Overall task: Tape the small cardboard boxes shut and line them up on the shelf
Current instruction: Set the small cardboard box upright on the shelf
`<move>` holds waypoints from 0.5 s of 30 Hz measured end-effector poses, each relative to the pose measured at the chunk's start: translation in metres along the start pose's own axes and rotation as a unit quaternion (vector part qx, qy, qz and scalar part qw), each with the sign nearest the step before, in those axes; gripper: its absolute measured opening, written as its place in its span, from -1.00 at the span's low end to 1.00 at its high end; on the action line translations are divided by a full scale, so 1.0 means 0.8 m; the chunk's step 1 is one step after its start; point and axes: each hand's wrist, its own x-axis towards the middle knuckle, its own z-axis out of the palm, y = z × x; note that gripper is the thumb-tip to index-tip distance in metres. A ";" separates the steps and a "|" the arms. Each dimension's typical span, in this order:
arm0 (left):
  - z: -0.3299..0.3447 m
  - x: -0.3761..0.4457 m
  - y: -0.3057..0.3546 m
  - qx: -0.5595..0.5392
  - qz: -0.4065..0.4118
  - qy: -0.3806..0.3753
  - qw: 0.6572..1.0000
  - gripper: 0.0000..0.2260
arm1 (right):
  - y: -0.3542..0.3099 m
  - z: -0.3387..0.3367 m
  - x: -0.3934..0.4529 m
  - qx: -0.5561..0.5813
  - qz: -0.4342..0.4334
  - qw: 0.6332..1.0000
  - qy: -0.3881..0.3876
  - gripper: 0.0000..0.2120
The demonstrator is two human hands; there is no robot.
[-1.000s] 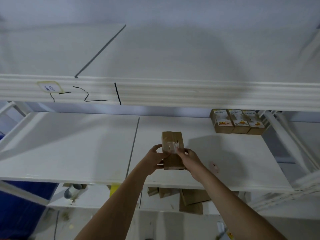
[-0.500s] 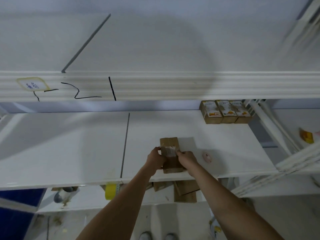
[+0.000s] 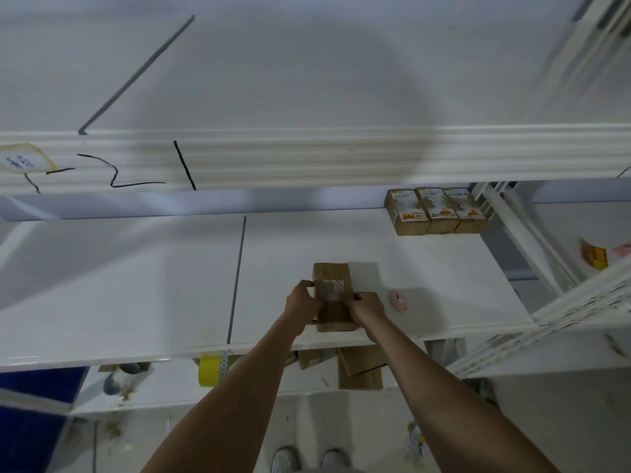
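A small brown cardboard box [image 3: 333, 276] stands on the white shelf [image 3: 136, 285] near its front edge, with a strip of clear tape [image 3: 329, 289] across its top. My left hand [image 3: 302, 308] grips the box's left side, fingers curled onto the tape. My right hand [image 3: 367, 307] grips the right side at the tape's other end. Three taped boxes [image 3: 435, 209] with yellow labels stand side by side at the shelf's back right.
A small pink round object [image 3: 398, 301] lies on the shelf right of the box. A yellow tape roll [image 3: 210, 370] and flat cardboard [image 3: 362, 370] sit on the lower shelf. An upper shelf beam [image 3: 307, 155] hangs overhead. A white rack [image 3: 580, 302] stands at right.
The view has tilted down and shifted right. The box has stayed between both hands and now rests on the shelf surface near the front edge.
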 end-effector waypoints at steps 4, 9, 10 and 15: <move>0.003 0.000 -0.010 -0.010 0.006 0.007 1.000 -0.51 | 0.002 -0.004 -0.002 -0.010 -0.025 0.999 -0.019 -0.64; 0.008 -0.003 -0.019 -0.004 -0.010 0.025 1.000 -0.58 | 0.001 -0.004 -0.002 -0.036 -0.041 0.998 -0.023 -0.59; 0.009 -0.004 -0.019 0.000 -0.011 0.028 1.000 -0.59 | 0.001 -0.003 0.000 -0.039 -0.038 0.998 -0.025 -0.58; 0.007 -0.013 -0.020 0.008 -0.018 0.028 0.999 -0.58 | 0.003 -0.004 0.003 -0.055 -0.038 0.997 -0.037 -0.54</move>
